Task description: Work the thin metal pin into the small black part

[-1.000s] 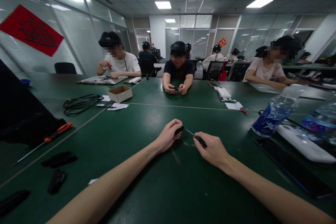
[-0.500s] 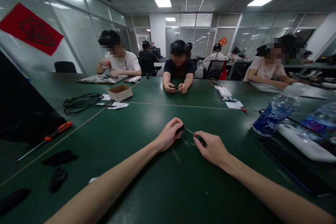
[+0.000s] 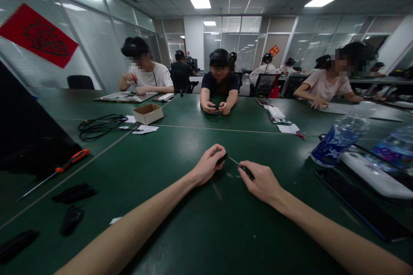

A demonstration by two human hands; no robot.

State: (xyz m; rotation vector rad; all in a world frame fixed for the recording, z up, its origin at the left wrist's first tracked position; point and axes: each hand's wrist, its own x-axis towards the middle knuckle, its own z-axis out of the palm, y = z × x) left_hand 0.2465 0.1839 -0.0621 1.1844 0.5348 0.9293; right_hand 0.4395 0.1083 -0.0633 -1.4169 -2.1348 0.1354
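Just above the green table (image 3: pixel 180 154), my left hand (image 3: pixel 209 165) is closed on a small black part (image 3: pixel 222 159), mostly covered by the fingers. My right hand (image 3: pixel 261 180) grips the dark handle of a thin screwdriver (image 3: pixel 248 172). Its metal shaft points left, and the tip meets the near end of the black part or lies right beside it; which one I cannot tell. At the left, a larger screwdriver (image 3: pixel 72 160) with an orange and black handle lies on the table. Several black pieces (image 3: pixel 71 220) lie near it.
A small cardboard box (image 3: pixel 148 115), black cable (image 3: pixel 101 126) and white paper (image 3: pixel 145 129) lie beyond my left hand. On the right are a water bottle (image 3: pixel 338 137), a white device (image 3: pixel 376 172) and a dark phone (image 3: pixel 358 202). Several people sit around, one directly opposite (image 3: pixel 219 86).
My hands, the black part and the screwdriver look the same. The person at the right has shifted, one hand now resting on the flat sheet's left edge.
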